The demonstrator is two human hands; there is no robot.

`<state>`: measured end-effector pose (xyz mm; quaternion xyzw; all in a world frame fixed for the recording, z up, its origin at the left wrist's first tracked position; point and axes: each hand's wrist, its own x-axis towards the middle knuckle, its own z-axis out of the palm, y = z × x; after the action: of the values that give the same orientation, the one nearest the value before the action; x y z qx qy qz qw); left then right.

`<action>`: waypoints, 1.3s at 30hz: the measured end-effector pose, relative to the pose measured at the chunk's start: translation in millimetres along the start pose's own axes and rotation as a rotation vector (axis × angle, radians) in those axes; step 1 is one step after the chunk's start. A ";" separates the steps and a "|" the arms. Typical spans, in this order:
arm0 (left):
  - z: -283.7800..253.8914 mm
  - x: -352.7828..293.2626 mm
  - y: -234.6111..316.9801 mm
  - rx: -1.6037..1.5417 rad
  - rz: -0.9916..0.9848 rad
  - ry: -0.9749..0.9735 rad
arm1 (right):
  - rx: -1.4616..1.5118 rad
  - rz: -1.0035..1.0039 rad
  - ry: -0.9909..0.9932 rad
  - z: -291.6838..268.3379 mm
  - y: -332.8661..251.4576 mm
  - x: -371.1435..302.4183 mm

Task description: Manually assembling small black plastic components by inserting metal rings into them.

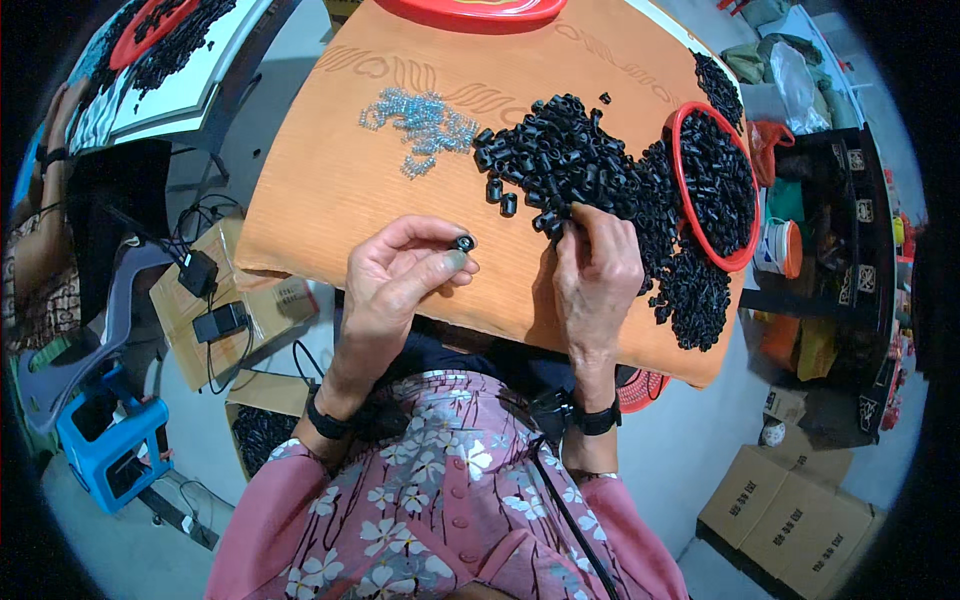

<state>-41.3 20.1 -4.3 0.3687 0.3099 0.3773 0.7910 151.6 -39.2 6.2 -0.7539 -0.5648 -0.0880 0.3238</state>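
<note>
Head view: two hands working small black plastic rings on an orange board.

Left hand (400,275) pinches one black ring (463,243) between thumb and fingertips, above the board's (330,200) near edge. Right hand (595,270) reaches fingers-down into the heap of black rings (590,160), its grasp hidden. Small metal springs (425,122) lie beyond; a red basket (684,190) holds more rings.
</note>
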 end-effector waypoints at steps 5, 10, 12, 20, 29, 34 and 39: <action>1.6 0.7 1.6 -0.020 -0.022 -0.037 | 0.050 -0.004 -0.068 4.2 -7.8 -1.3; -0.8 1.1 -0.8 0.023 -0.005 -0.022 | 0.166 0.034 -0.077 4.1 -11.7 -2.6; -0.4 1.6 -0.3 0.026 -0.006 -0.024 | 0.192 0.059 -0.035 0.6 -5.6 -2.1; -1.1 1.1 1.1 0.021 -0.012 -0.022 | 0.187 0.098 -0.040 -6.7 3.6 0.8; -0.5 2.4 -0.6 0.008 -0.002 -0.028 | 0.072 -0.015 -0.081 5.7 -1.3 4.7; -0.6 3.4 -0.8 0.008 0.013 -0.039 | 0.086 -0.060 -0.082 3.8 -1.2 5.5; -1.4 3.4 -5.8 -0.010 0.017 -0.041 | 0.116 -0.045 -0.076 4.3 -1.9 5.4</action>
<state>-38.4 20.8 -10.5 0.3748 0.2887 0.3780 0.7958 150.8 -32.1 6.2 -0.7238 -0.5976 -0.0339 0.3433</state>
